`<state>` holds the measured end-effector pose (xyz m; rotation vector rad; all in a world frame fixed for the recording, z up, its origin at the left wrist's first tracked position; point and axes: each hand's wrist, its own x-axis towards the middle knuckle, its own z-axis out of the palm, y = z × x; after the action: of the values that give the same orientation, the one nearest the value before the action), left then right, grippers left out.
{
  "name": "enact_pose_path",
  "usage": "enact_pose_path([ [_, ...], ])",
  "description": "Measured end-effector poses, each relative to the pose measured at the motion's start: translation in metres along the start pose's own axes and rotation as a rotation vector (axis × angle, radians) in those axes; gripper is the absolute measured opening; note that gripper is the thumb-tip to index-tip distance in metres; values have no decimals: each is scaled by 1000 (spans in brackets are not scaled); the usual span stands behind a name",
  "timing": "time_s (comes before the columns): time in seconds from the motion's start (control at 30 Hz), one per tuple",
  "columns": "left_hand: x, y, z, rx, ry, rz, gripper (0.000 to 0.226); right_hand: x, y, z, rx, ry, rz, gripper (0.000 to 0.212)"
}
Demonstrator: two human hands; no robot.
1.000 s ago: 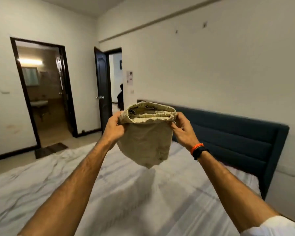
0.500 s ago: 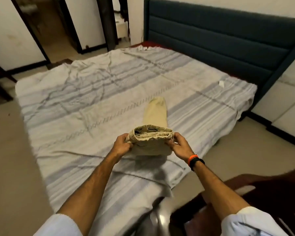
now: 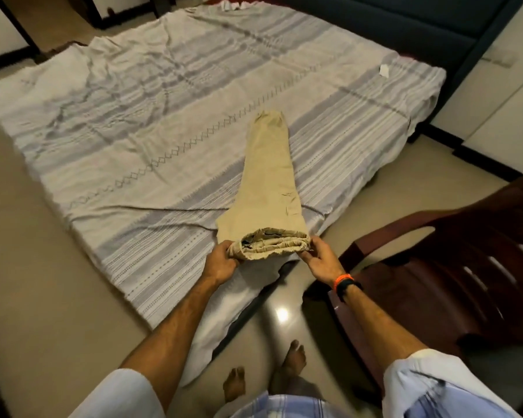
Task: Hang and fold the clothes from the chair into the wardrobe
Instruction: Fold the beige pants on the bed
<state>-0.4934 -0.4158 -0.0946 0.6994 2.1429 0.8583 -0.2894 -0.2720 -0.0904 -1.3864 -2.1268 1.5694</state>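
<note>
My left hand (image 3: pixel 221 262) grips the left end of the gathered waistband of the beige trousers (image 3: pixel 269 176), fingers curled round the bunched cloth; my right hand (image 3: pixel 320 257) pinches the right end of the same waistband, thumb on top. On my right wrist sit an orange band (image 3: pixel 343 278) and a dark band (image 3: pixel 347 287), side by side. Low in the frame, my bare feet (image 3: pixel 263 378) stand on the glossy tiled floor (image 3: pixel 43 297), and my white sleeves (image 3: pixel 429 384) show at the bottom corners, with checked blue cloth (image 3: pixel 281 407) between them.

The trousers lie folded lengthwise, one leg over the other, on the bed (image 3: pixel 133 116), near its lower right corner. The waistband is at the bed's near edge in the centre of the frame, and the legs run away from me toward the upper middle, narrowing to the hems. The bed is covered by a wrinkled grey-and-white striped sheet (image 3: pixel 169 95) with a line of stitched diamonds across it.

At the right of the frame, just beside my right forearm, stands a dark reddish-brown plastic chair (image 3: pixel 465 267) with a slatted seat. Farther off, along the top right, runs the dark blue padded headboard (image 3: pixel 405 22). A small white tag (image 3: pixel 384 70) lies on the sheet near the bed's far right corner. At the far right edge are pale cabinet doors (image 3: pixel 507 95).
</note>
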Motion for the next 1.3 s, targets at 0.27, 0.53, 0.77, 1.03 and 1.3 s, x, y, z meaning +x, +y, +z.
enact_pose_path([
  [0.27, -49, -54, -1, 104, -139, 9, 33, -72, 31, 46, -8, 48, 109, 29],
  [0.53, -63, -82, -1, 255, -264, -37, 34, -103, 50, 64, 14, 3, 150, 17],
  [0.77, -35, -53, 3, 183, -207, -99, 31, -55, 46, 41, -1, -15, 147, 23],
  [1.03, 17, -16, -2, -10, -43, -163, 44, 14, 20, 20, 104, 37, 118, 24],
  [1.3, 116, 3, -5, 7, 7, -175, 45, 123, 12, 13, 197, 58, 236, 16],
])
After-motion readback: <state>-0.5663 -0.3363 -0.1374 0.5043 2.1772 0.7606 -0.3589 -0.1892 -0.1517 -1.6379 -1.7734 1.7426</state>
